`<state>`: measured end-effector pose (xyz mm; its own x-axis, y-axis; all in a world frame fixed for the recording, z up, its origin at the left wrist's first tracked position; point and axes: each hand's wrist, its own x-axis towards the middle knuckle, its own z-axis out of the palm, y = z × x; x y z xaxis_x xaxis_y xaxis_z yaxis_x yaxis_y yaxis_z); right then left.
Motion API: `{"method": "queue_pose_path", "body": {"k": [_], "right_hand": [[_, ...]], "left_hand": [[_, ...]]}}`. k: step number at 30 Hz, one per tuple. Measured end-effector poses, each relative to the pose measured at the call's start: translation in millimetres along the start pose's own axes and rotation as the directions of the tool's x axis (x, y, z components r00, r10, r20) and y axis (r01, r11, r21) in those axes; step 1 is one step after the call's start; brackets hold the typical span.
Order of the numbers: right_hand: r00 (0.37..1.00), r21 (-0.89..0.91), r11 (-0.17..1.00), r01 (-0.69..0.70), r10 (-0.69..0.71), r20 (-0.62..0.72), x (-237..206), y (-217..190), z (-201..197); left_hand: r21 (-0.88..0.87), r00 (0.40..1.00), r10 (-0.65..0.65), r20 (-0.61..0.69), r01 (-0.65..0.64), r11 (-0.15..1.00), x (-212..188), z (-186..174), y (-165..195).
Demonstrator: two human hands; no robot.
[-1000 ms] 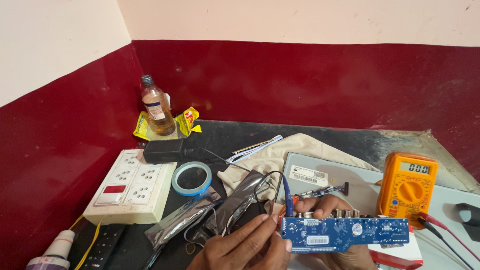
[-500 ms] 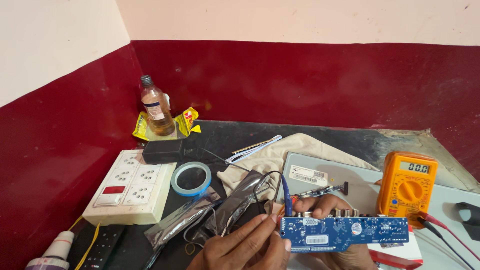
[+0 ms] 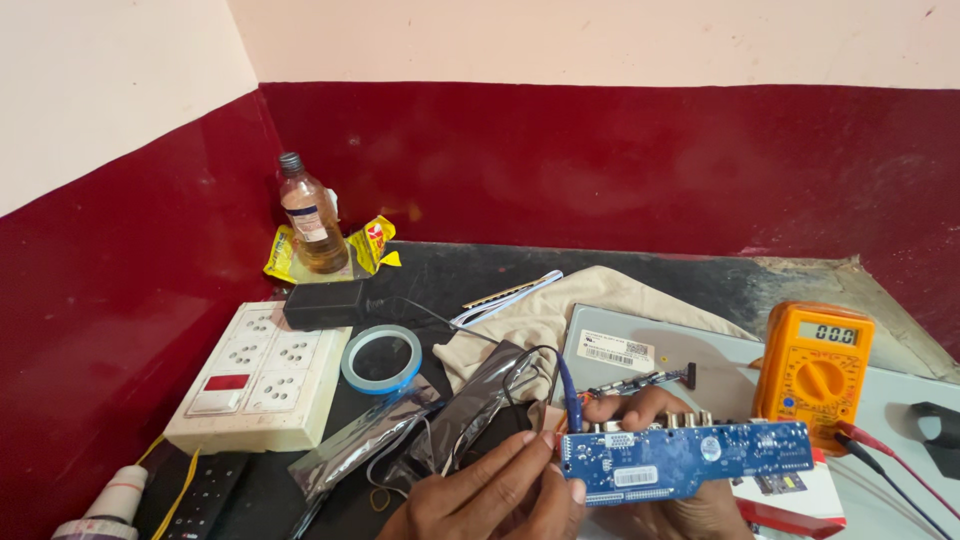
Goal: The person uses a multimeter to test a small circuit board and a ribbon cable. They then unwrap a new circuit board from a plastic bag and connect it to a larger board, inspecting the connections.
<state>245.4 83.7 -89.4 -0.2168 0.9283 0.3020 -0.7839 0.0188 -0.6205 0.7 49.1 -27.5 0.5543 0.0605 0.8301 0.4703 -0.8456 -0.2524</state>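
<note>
Low in the head view, 2 hands hold a long blue circuit board [image 3: 685, 462] up over the workbench, its printed face toward the camera and a row of metal sockets along its top edge. The left hand [image 3: 490, 495] comes in from below, its fingers bunched together with the tips pinching the board's left end, just beside a blue cable [image 3: 568, 392] that rises from that corner. The right hand [image 3: 640, 412] sits behind the board; 2 or 3 fingers curl over the top edge near the sockets, and the rest of it is hidden by the board, so I cannot tell how firmly it grips. Just right of the board stands an orange meter [image 3: 816, 366] with its red and black leads trailing off to the right, and a red and white box [image 3: 790, 495] lies under the board's right end. Behind the hands are a grey panel [image 3: 640, 345] resting on a beige cloth [image 3: 560, 310]. To the left lie shiny dark bags [image 3: 420, 430], a roll of blue tape [image 3: 381, 358], a white socket strip [image 3: 262, 375] and a black adapter [image 3: 323, 304]. In the corner stands a glass bottle [image 3: 308, 215] on a yellow wrapper [image 3: 372, 245].
</note>
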Motion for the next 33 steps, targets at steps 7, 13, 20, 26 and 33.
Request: {"method": "queue_pose_path", "body": {"k": [7,13,20,26,33], "right_hand": [[0.995,0.144,0.988,-0.057,0.044,0.09,2.9,6.6,21.6],[0.982,0.056,0.982,-0.178,0.174,0.068,-3.9,7.1,36.2],[0.984,-0.019,0.986,-0.169,0.169,0.047,-1.9,-1.0,52.2],[0.98,-0.078,0.978,-0.192,0.187,-0.061,-0.3,-6.2,61.8],[0.98,-0.057,0.979,-0.196,0.195,-0.023,-0.9,-8.1,64.5]], "left_hand": [[0.142,0.996,0.084,0.02,-0.086,0.986,11.7,-8.3,7.6],[0.159,0.975,0.179,0.132,-0.199,0.967,19.4,-21.5,11.8],[0.06,0.99,0.116,0.079,-0.12,0.991,11.4,-9.9,14.6],[0.012,0.996,0.076,0.05,-0.077,0.997,7.8,-6.2,18.5],[0.022,0.991,0.124,0.041,-0.125,0.992,7.5,-6.3,15.3]]}}
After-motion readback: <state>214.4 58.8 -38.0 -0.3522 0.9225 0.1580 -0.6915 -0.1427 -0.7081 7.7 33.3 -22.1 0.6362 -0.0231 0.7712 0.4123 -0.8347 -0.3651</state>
